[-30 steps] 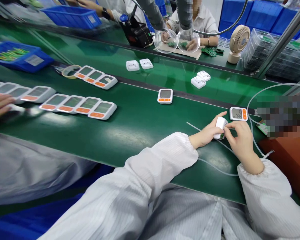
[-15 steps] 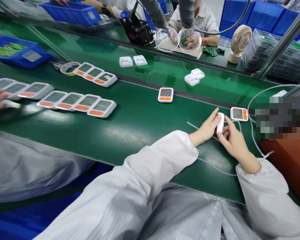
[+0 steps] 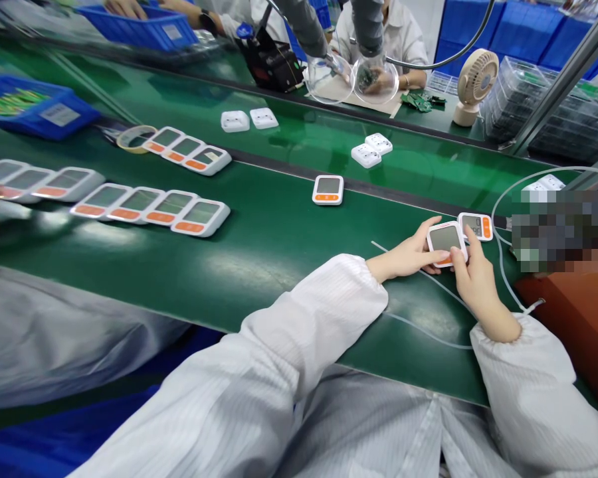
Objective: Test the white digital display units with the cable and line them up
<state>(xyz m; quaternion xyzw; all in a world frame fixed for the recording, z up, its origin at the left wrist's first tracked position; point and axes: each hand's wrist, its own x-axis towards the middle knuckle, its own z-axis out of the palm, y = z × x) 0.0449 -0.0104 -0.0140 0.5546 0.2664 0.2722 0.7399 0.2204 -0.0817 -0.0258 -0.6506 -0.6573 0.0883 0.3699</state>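
Both hands (image 3: 431,262) around white display unit (image 3: 446,238)

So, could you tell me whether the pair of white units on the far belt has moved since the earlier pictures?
Yes. The pair of white units has drifted left along the far belt, away from the desk fan, which stays put.

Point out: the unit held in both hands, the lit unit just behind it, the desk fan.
held unit (image 3: 445,238), head view, middle of its blank screen
lit unit (image 3: 480,226), head view, its screen's right part
desk fan (image 3: 476,77), head view, grille centre
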